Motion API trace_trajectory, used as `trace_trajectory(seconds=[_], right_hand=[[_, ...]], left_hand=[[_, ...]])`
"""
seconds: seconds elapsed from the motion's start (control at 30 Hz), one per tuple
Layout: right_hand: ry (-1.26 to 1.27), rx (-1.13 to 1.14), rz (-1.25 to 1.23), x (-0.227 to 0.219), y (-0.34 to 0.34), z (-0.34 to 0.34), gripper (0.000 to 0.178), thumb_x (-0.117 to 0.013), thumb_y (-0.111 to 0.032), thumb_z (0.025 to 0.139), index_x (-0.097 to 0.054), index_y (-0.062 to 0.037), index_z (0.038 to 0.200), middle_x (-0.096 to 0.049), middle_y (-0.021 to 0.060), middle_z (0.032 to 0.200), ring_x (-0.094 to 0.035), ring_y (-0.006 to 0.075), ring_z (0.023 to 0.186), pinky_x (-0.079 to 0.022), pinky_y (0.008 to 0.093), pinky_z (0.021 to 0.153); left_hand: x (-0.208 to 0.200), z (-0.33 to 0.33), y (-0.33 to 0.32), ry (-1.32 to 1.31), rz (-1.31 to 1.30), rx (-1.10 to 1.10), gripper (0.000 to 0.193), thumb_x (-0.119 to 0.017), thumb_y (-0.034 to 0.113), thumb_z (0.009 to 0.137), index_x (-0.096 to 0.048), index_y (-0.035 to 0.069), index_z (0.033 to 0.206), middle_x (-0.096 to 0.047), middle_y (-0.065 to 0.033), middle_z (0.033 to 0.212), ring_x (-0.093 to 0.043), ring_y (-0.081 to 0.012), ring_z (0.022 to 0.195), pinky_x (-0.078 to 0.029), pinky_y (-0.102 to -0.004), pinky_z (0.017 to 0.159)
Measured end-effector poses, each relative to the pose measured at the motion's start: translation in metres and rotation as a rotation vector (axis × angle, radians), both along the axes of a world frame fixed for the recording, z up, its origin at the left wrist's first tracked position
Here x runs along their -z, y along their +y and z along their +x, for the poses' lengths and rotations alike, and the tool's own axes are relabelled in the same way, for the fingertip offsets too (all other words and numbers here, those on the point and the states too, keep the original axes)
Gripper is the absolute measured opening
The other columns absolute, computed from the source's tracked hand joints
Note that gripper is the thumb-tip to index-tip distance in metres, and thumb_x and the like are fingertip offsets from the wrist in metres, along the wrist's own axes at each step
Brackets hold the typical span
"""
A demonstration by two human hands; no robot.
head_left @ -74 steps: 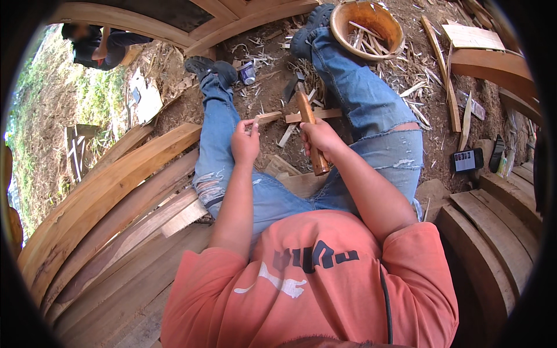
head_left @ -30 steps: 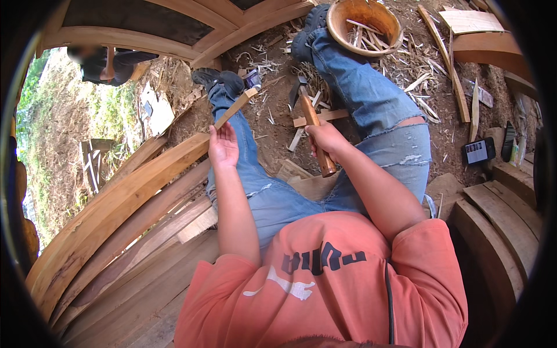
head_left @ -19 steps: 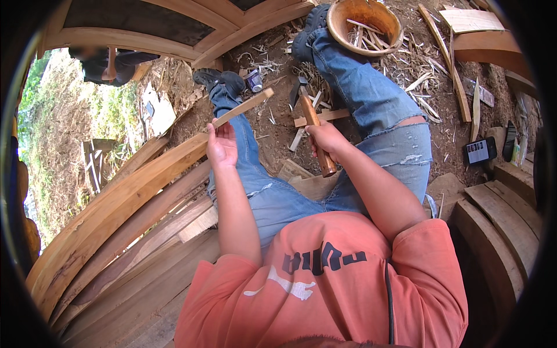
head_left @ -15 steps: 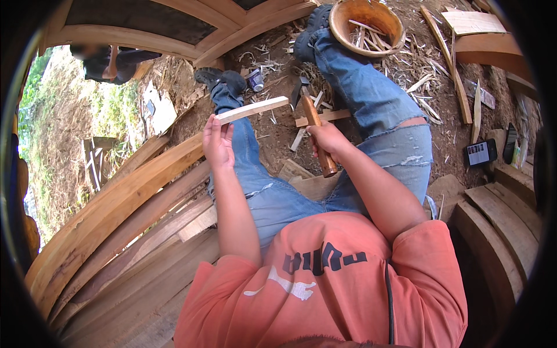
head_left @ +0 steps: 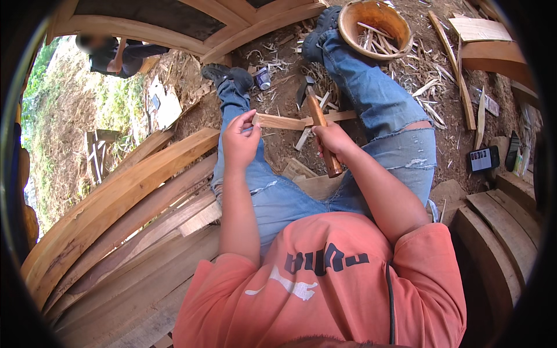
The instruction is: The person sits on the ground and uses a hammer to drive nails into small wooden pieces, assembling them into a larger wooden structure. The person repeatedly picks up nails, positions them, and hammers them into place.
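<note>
I sit with my legs in torn blue jeans stretched out over dirt strewn with wood chips. My left hand [head_left: 241, 139] pinches one end of a thin light wooden strip [head_left: 290, 122], held level between my knees. Its far end reaches behind my right hand [head_left: 332, 139]. That hand is closed around the wooden handle of a small adze-like tool [head_left: 316, 119], whose dark metal head points away from me, just past the strip.
Curved wooden planks [head_left: 122, 203] lie stacked on my left, and more curved boards [head_left: 499, 232] on my right. A round wooden bowl [head_left: 374, 26] with offcuts stands by my right foot. Another person [head_left: 113, 52] crouches at the far left. A small dark device [head_left: 483, 159] lies at right.
My left hand swung the strip from pointing up and away to lying level, then brought it inward next to the tool. My right hand kept hold of the tool and barely moved.
</note>
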State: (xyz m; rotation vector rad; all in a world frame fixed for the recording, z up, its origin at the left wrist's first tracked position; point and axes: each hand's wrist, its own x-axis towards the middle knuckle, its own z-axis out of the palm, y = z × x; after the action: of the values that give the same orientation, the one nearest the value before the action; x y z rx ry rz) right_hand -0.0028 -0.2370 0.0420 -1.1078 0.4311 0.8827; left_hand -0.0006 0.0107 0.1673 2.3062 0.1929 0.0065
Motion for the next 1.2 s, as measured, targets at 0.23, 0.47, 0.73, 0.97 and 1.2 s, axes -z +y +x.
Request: trace_trajectory(seconds=[0.23, 0.47, 0.73, 0.97, 1.2], right_hand=[[-0.002, 0.013, -0.008, 0.004, 0.002, -0.001, 0.017, -0.061, -0.022, 0.110, -0.053, -0.0084, 0.114, -0.057, 0.0031, 0.079, -0.058, 0.0159, 0.063, -0.055, 0.0382, 0.055], [0.007, -0.017, -0.027, 0.002, 0.002, -0.001, 0.018, -0.062, -0.023, 0.110, -0.053, -0.0088, 0.117, -0.057, 0.0029, 0.080, -0.058, 0.0156, 0.064, -0.056, 0.0381, 0.056], [0.019, -0.014, -0.014, -0.001, 0.001, -0.001, 0.018, -0.062, -0.023, 0.110, -0.053, -0.0094, 0.118, -0.057, 0.0034, 0.081, -0.058, 0.0173, 0.065, -0.055, 0.0395, 0.056], [0.018, -0.024, -0.005, 0.003, 0.002, -0.001, 0.018, -0.062, -0.022, 0.109, -0.053, -0.0089, 0.116, -0.056, 0.0037, 0.081, -0.057, 0.0177, 0.064, -0.055, 0.0404, 0.058], [0.018, -0.024, 0.001, 0.004, 0.002, -0.001, 0.018, -0.062, -0.022, 0.109, -0.052, -0.0087, 0.116, -0.056, 0.0038, 0.080, -0.057, 0.0178, 0.065, -0.055, 0.0405, 0.058]], left_hand=[[0.027, -0.007, 0.004, -0.010, -0.138, -0.076, 0.041, -0.078, -0.005, 0.096, -0.071, -0.002, 0.137, -0.074, -0.0114, 0.124, -0.075, -0.0167, 0.110, -0.066, -0.0321, 0.094], [0.028, -0.005, 0.010, -0.013, -0.231, -0.133, 0.038, -0.078, -0.005, 0.097, -0.071, -0.003, 0.134, -0.073, -0.0111, 0.123, -0.074, -0.0152, 0.110, -0.065, -0.0296, 0.094], [0.027, -0.004, 0.011, -0.064, -0.241, -0.113, 0.036, -0.079, -0.004, 0.097, -0.071, -0.003, 0.133, -0.072, -0.0101, 0.121, -0.074, -0.0138, 0.107, -0.066, -0.0287, 0.090], [0.022, -0.004, 0.006, -0.097, -0.171, -0.122, 0.036, -0.081, -0.003, 0.096, -0.072, -0.002, 0.130, -0.073, -0.0082, 0.118, -0.073, -0.0132, 0.106, -0.065, -0.0280, 0.085], [0.020, -0.004, 0.007, -0.130, -0.192, -0.123, 0.035, -0.081, -0.003, 0.095, -0.071, -0.002, 0.129, -0.073, -0.0079, 0.118, -0.072, -0.0124, 0.104, -0.065, -0.0271, 0.084]])
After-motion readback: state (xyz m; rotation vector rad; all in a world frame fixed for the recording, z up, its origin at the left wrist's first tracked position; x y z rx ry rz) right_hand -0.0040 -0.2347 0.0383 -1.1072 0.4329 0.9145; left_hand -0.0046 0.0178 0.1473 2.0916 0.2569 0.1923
